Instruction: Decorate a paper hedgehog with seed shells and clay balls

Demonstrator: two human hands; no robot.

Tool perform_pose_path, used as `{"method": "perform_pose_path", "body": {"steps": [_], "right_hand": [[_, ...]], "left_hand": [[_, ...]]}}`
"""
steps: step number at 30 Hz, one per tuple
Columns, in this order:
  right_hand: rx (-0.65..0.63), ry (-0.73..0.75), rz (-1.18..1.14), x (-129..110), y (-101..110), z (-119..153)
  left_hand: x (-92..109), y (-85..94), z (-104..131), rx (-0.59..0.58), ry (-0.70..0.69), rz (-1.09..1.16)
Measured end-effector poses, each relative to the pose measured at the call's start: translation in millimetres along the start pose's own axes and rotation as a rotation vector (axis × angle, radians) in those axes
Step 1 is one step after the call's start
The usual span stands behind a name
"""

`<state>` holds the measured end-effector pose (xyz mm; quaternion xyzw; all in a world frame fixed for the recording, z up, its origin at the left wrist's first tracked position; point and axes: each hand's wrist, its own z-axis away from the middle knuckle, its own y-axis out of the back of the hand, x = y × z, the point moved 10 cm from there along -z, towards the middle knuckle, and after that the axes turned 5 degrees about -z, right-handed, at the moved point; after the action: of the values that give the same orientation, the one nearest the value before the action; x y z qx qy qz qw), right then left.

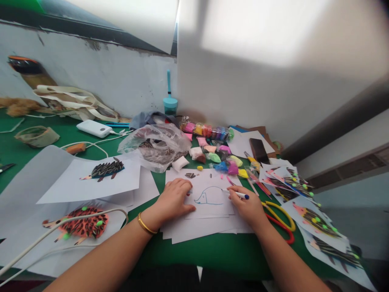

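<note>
A sheet of white paper [197, 209] lies on a small stack in front of me, bearing a blue line drawing of a hedgehog [209, 196] with a pointed snout and a rounded back. My right hand [244, 205] pinches a white marker [235, 193] with a blue end, its tip at the right of the back line. My left hand [174, 198] rests on the paper's left side, thumb stretched apart from the bent fingers. Something small and pale shows by its fingertips, too unclear to name. Striped seeds [190, 175] and a yellow clay bit [199, 168] lie above the drawing.
Behind the paper are a plastic bag of seeds [158, 148] and coloured clay packets [220, 156]. Seed-covered hedgehog pictures lie left [85, 223] and right [319, 219]. Yellow-and-red scissors [281, 221] sit beside my right wrist. A white cable [69, 219] crosses the left side.
</note>
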<state>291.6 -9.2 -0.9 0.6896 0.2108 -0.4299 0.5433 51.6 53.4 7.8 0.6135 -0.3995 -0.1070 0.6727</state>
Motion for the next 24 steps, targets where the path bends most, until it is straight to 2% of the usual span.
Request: {"method": "perform_pose_path", "body": {"steps": [7, 11, 16, 24], "right_hand": [[0.01, -0.032, 0.046, 4, 11, 17], [-0.012, 0.014, 0.047, -1, 10, 27], [-0.019, -0.004, -0.007, -4, 6, 38], [-0.012, -0.015, -0.087, -6, 7, 39]], "left_hand": [[0, 0.2, 0, 0.007, 0.0, -0.005], [0, -0.9, 0, 0.007, -0.008, -0.012], [0, -0.9, 0, 0.011, -0.01, -0.017], [-1, -1.5, 0, 0.008, -0.011, -0.015]]}}
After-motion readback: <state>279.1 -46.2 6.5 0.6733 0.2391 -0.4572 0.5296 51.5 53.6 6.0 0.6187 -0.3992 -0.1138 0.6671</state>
